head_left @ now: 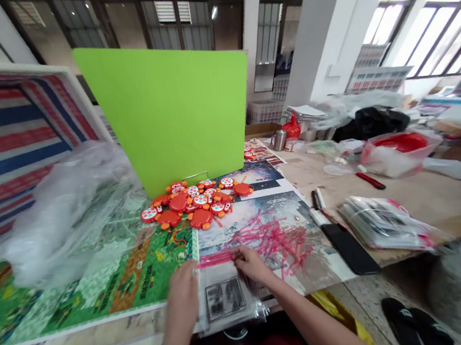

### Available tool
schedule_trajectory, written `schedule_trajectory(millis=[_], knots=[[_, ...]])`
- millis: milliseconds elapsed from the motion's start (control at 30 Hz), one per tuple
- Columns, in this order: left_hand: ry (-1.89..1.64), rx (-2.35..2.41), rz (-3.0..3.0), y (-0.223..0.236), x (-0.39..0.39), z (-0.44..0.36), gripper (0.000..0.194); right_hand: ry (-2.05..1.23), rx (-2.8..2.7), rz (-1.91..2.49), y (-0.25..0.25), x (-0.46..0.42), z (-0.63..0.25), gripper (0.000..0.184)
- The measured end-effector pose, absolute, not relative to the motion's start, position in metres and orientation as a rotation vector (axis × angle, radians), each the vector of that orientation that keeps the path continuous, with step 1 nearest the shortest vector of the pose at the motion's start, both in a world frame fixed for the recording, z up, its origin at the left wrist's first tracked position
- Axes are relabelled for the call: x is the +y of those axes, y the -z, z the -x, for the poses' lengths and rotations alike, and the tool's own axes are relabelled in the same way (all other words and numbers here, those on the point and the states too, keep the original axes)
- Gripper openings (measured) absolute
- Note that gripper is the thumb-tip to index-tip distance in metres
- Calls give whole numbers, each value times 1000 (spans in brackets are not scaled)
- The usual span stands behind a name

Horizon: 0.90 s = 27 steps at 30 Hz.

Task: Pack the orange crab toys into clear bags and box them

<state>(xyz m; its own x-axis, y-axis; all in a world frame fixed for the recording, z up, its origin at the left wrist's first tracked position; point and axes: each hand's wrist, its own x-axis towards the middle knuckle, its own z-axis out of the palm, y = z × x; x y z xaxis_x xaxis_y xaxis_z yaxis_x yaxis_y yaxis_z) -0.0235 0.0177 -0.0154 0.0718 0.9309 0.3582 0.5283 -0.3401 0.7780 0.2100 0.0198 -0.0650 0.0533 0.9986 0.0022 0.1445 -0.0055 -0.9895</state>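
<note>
A clear zip-lock bag (225,299) with a pink strip along its top and a black printed block lies at the table's front edge. My left hand (183,297), slightly blurred, grips the bag's upper left edge. At the other end of the pink strip, my right hand (249,264) is closed on the bag with thumb and fingers pinched. Just beyond the bag is a loose heap of thin pink strips (272,237). Farther back sits a pile of red and orange turtle-shaped toys (198,201) with dotted white parts.
An upright green board (181,111) stands behind the toys. Crumpled clear plastic (69,198) covers the left side. To the right are a black phone (351,248), a stack of bagged packs (381,221), a red-handled cutter (370,180) and a metal mug (280,140).
</note>
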Motion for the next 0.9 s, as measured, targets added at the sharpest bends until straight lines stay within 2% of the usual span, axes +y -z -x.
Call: schedule_trajectory(millis=[100,200,500,800,900], knots=[[-784,1336,-2143,24,20,-28,26,-1101,-1242,1309,66,21,-216,27],[-642,1530,-2322,36,13,-54,22,-952,-1298,1304,59,35,-225,22],[-568,1628,-2559,57,2,-54,21,-488,-1994,1446,23,143,-166,41],[-574,1567,-2571,49,-2,-58,21,-505,-1873,1829,35,188,-144,33],[-544,1610,-2580,49,-2,-58,21,-521,-1741,1914,36,190,-146,44]])
